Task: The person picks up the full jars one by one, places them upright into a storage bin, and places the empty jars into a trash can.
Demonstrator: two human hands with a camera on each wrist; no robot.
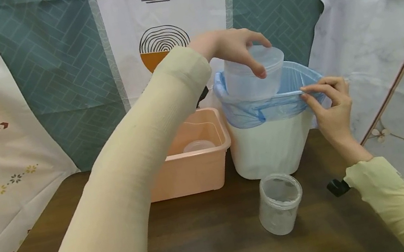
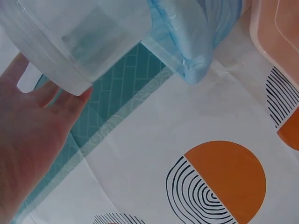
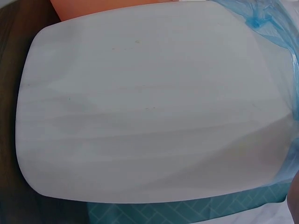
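A round translucent plastic container is held from above by my left hand, thumb and fingers spread around its top. Its lower part is at the mouth of a white bin lined with a blue plastic bag. In the left wrist view, the fingers grip the container by its rimmed end. At the bin's right side, my right hand pinches the bag's folded edge between thumb and fingers. Only a sliver of that hand shows in the right wrist view, where the bin wall fills most of the picture.
A peach plastic basin stands left of the bin, with a clear round item inside. In front of the bin, a clear jar stands upright on the dark wooden table. A patterned cloth hangs behind.
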